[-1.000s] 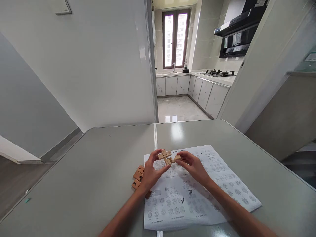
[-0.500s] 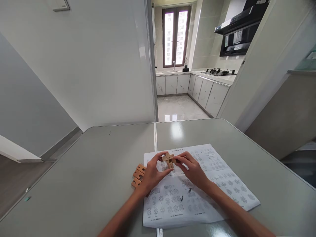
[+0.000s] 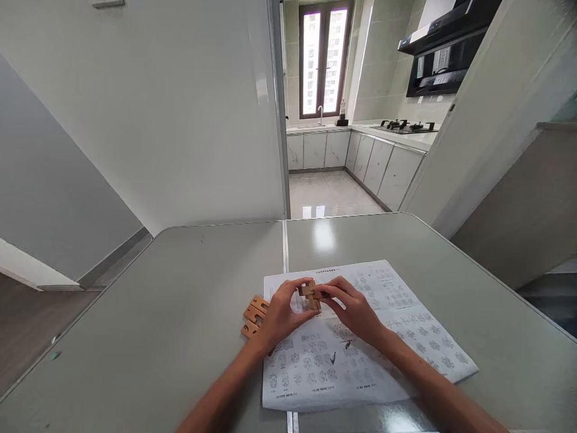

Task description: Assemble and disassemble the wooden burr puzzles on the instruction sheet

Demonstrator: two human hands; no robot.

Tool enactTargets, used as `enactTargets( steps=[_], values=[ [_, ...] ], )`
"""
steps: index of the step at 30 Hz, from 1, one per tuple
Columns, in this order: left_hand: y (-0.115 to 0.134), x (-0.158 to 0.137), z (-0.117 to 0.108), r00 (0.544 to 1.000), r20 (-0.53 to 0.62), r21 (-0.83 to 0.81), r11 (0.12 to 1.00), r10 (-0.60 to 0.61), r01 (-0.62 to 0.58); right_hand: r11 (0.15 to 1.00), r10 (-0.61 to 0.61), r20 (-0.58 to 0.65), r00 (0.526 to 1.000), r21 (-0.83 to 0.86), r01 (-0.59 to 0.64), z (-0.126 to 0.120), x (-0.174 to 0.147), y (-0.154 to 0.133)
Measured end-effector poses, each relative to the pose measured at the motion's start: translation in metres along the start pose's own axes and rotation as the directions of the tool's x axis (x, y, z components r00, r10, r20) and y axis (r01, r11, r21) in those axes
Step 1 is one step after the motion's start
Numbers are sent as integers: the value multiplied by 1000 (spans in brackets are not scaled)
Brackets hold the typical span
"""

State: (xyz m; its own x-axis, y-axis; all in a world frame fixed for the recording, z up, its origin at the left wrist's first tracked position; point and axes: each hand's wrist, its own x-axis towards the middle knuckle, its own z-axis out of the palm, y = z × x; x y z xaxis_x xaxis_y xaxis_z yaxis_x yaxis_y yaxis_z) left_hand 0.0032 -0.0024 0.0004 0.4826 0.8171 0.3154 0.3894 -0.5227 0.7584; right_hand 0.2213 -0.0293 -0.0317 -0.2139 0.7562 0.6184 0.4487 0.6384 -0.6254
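Note:
Between my two hands, just above the paper, is a wooden burr puzzle (image 3: pixel 311 294) of interlocking notched pieces. My left hand (image 3: pixel 288 310) grips it from the left, thumb below and fingers above. From the right, my right hand (image 3: pixel 349 307) pinches its right side with thumb and fingertips. Beneath lies a printed instruction sheet (image 3: pixel 324 382) with many small diagrams and a pen tick mark. Left of my left hand, several notched wooden pieces (image 3: pixel 255 314) with dark numbers lie side by side on the table, partly hidden by that hand.
The grey table (image 3: pixel 202 313) has a seam running down its middle. A small green bit (image 3: pixel 54 356) lies near its left edge. Beyond the far edge stand a white wall (image 3: pixel 202 120) and a doorway to a kitchen with cabinets (image 3: pixel 401 174) and a gas stove (image 3: pixel 406 126).
The puzzle has turned slightly in my fingers, and its pieces look closer together. Both hands keep their hold. The camera view has shifted a little.

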Motion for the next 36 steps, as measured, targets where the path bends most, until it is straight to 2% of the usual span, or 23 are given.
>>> enactTargets(
  steps=[8,15,21,26,30,36],
  values=[
    [2,1,0,995,100,-45,999,1,4,998,-50,4,999,-32,50,0,-3,-1],
    [5,2,-2,996,89,-97,995,21,-12,1000,-19,-8,1000,17,19,-1,-1,-7],
    [5,3,-3,1000,20,-146,989,11,-8,985,164,-59,985,62,-160,2,1,0],
    [8,2,-4,1000,28,-219,976,8,-2,950,257,63,964,169,-264,1,3,0],
    [11,0,-3,998,64,-248,969,10,6,909,345,98,933,213,-358,0,4,-4],
    [13,1,-3,999,32,-326,945,-16,25,866,353,161,922,318,-387,-1,3,-4]
  ],
)
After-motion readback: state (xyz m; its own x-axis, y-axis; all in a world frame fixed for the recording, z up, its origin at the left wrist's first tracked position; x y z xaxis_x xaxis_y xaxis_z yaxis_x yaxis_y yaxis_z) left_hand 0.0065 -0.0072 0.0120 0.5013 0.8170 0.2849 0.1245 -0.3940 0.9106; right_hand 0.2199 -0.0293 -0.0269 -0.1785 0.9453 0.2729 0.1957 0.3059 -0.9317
